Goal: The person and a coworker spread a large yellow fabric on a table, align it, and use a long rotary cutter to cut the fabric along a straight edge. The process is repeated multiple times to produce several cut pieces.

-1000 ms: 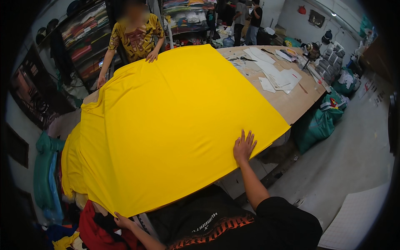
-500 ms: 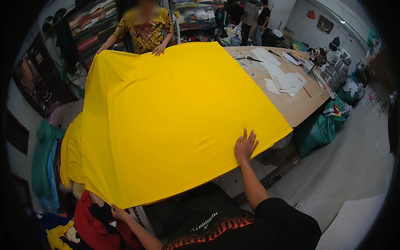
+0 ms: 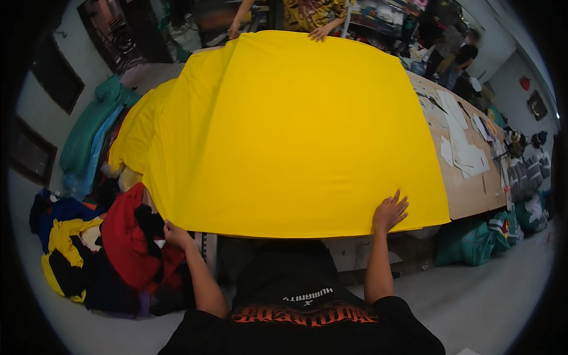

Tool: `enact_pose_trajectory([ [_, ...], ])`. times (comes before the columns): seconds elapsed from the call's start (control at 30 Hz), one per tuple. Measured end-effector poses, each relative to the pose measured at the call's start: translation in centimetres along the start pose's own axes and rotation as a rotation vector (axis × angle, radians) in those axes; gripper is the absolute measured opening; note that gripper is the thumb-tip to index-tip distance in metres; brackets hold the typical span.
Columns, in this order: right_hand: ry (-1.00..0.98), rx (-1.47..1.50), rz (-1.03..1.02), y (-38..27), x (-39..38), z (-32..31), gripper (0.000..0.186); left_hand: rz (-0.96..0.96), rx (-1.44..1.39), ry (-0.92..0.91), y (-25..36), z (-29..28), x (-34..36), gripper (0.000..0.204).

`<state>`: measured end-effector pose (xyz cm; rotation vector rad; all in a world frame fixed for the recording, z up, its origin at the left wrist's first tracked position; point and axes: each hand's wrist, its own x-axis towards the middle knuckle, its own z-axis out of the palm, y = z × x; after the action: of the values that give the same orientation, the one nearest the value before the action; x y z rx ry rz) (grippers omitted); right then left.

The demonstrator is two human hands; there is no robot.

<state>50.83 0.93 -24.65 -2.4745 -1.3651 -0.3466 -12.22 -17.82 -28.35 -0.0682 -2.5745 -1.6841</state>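
Note:
A large sheet of yellow fabric (image 3: 307,130) is spread over the wooden table (image 3: 476,183), with a bunched, wrinkled part toward the left. My left hand (image 3: 174,232) pinches the fabric's near-left corner at the table's edge. My right hand (image 3: 389,213) lies flat on the fabric near its near-right corner, fingers apart. Across the table, a co-worker in a patterned yellow top (image 3: 305,12) has one hand (image 3: 319,32) on the far edge and the other (image 3: 234,29) at the fabric's far-left part.
Piled colored garments (image 3: 124,242) lie at my lower left, long green bundles (image 3: 89,136) beyond. Paper patterns (image 3: 464,151) and scissors (image 3: 436,103) occupy the table's right. Stuffed green sacks (image 3: 458,245) sit under the right end. Two people (image 3: 461,56) stand in the back right.
The view has swung left, so the table appears straighter. The co-worker's left-side hand has risen from low on the fabric to its far edge. My hands keep their places on the fabric.

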Motion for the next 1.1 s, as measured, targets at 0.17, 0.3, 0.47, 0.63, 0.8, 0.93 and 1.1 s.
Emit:
enact_pose_trajectory([
  [0.17,0.008,-0.022,-0.013,0.3,-0.1,0.4,0.051,-0.225,0.047,-0.253,-2.0,0.2,1.3,0.044],
  [0.3,-0.003,-0.032,-0.014,0.6,0.0,0.7,0.052,-0.234,-0.058,-0.293,-3.2,0.9,1.9,0.04],
  [0.47,0.022,-0.007,-0.018,0.7,0.0,0.9,0.051,-0.193,-0.186,-0.262,-1.8,0.8,1.2,0.043],
  [0.63,0.052,-0.066,-0.045,1.2,0.0,1.8,0.051,0.043,-0.04,-0.189,1.6,0.8,0.7,0.046],
  [0.8,0.037,-0.079,-0.071,1.6,0.1,2.4,0.051,0.296,-0.235,-0.105,4.3,0.3,1.7,0.04],
  [0.93,0.042,-0.117,-0.065,1.5,0.1,2.1,0.052,0.081,-0.048,-0.192,1.6,0.0,2.9,0.044],
  [1.1,0.058,-0.136,-0.048,0.7,0.2,1.4,0.053,-0.196,-0.381,-0.42,-6.7,-0.3,3.6,0.025],
])
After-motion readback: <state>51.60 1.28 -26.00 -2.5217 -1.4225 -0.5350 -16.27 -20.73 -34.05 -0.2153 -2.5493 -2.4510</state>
